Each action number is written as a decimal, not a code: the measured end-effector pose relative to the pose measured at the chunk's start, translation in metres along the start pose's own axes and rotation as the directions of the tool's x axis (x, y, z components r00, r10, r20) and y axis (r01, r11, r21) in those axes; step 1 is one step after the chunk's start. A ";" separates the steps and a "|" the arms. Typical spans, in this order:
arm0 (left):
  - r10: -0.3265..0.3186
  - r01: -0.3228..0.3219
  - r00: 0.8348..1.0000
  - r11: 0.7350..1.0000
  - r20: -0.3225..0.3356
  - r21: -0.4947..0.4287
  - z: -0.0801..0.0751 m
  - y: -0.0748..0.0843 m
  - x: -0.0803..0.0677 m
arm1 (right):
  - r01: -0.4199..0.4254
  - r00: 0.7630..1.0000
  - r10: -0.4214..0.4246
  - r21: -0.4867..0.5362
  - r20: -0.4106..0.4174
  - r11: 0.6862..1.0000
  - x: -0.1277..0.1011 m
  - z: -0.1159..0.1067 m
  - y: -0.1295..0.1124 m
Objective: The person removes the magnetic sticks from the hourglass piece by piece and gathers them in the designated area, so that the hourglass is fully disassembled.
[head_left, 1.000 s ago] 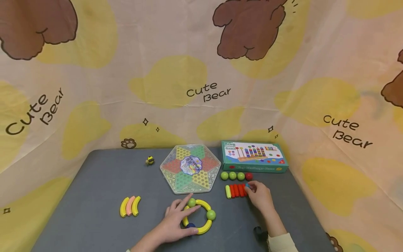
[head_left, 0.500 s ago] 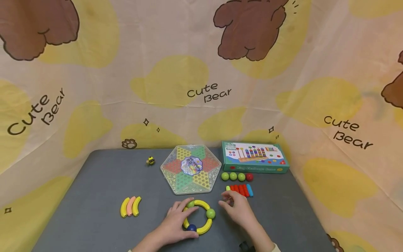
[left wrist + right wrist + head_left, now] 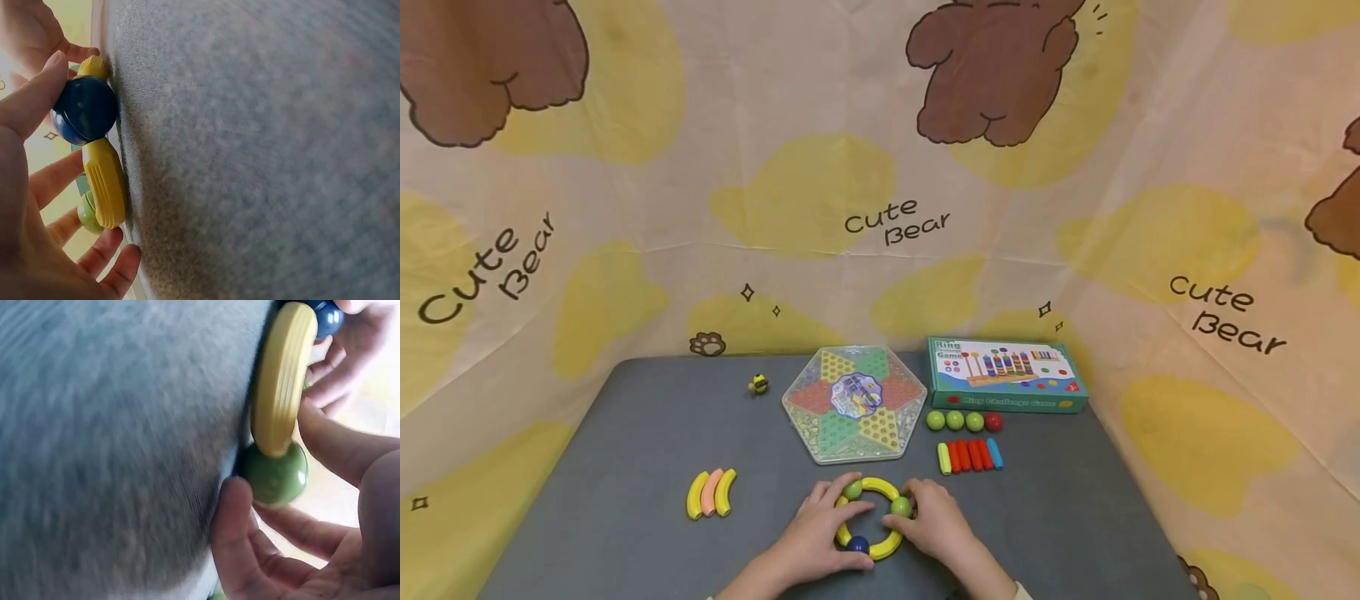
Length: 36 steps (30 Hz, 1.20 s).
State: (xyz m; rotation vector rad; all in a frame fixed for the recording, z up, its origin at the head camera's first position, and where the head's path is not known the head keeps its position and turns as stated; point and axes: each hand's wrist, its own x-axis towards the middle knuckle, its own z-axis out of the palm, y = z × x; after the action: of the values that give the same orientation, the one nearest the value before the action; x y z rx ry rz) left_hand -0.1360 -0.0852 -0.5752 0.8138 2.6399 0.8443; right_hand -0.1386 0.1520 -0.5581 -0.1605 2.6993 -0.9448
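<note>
A toy ring of curved yellow rods (image 3: 886, 546) joined by balls lies flat on the grey table. My left hand (image 3: 812, 533) spans its left side, thumb at the blue ball (image 3: 86, 110) and fingers round by the upper green ball (image 3: 853, 490). On the other side, my right hand (image 3: 936, 521) holds the ring at the right-hand green ball (image 3: 275, 474), between thumb and fingers. The left wrist view shows a yellow rod (image 3: 105, 183) touching the blue ball. Part of the ring's left side is hidden under my left hand.
Three curved rods (image 3: 710, 493) lie at left. Behind the ring is a hexagonal checkers board (image 3: 853, 404). To its right are a row of balls (image 3: 955, 420), a row of short straight rods (image 3: 975, 456) and a green game box (image 3: 1007, 375). A toy bee (image 3: 759, 383) sits far back.
My right hand has come left from the blue rod in the row of short rods, which stays there, to the ring's right-hand green ball. My left hand stays at the ring.
</note>
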 end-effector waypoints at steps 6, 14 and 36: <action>-0.003 0.003 1.000 1.000 0.005 0.011 -0.001 0.002 0.001 | -0.001 0.999 -0.001 -0.038 -0.047 0.999 0.004 0.006 -0.002; -0.004 0.004 1.000 1.000 0.029 0.018 -0.004 0.003 0.000 | 0.014 0.998 -0.016 -0.044 -0.056 0.999 0.006 0.004 -0.003; -0.027 0.007 0.997 0.959 -0.066 -0.282 -0.004 -0.005 -0.002 | -0.018 1.000 0.022 -0.162 0.019 0.987 -0.005 -0.015 -0.003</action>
State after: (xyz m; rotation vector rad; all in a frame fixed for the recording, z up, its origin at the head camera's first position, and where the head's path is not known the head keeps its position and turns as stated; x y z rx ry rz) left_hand -0.1388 -0.0917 -0.5749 0.6964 2.4974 1.2295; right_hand -0.1382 0.1593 -0.5439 -0.1741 2.7519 -0.7141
